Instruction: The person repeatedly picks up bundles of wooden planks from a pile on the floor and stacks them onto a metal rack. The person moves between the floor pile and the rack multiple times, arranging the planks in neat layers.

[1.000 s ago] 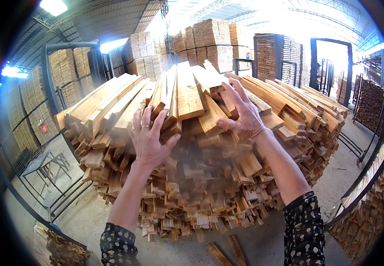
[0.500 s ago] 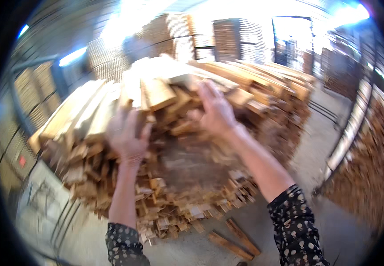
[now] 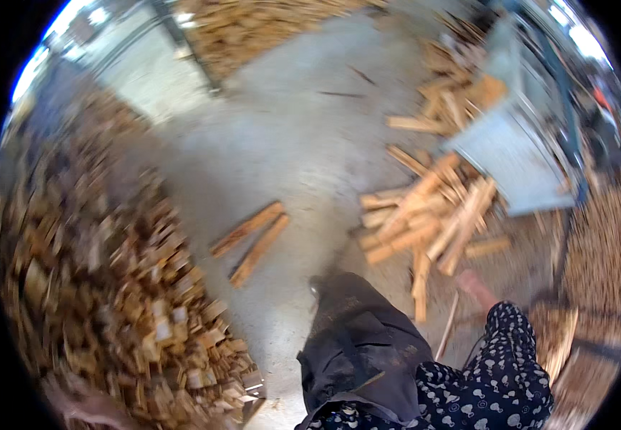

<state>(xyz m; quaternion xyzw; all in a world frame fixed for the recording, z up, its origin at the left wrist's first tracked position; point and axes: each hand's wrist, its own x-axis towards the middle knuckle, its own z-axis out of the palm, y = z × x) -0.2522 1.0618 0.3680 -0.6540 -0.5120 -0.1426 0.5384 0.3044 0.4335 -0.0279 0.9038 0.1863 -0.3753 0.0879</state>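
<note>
At the lower left my left hand point(image 3: 85, 405) is blurred beside the tall stack of cut wood strips point(image 3: 160, 308); its fingers are too smeared to read. My right hand point(image 3: 475, 288) hangs at the lower right, near the ends of a loose heap of wood pieces point(image 3: 414, 226) on the floor. Blur hides its fingers, and I cannot make out anything in it. A thin pale stick point(image 3: 449, 326) stands or lies just left of that hand. Between the stack and the heap, two short wood strips point(image 3: 259, 247) lie on the concrete.
A light blue metal machine or bin point(image 3: 514, 154) stands over the heap at the right. More wood pieces point(image 3: 443, 93) lie beyond it. Another wood stack point(image 3: 260, 29) is at the top, and stacked wood point(image 3: 604, 251) lines the right edge.
My view has swung right and down from the stack to the floor. Both hands have come off the top of the stack and moved apart, the right one toward the heap.
</note>
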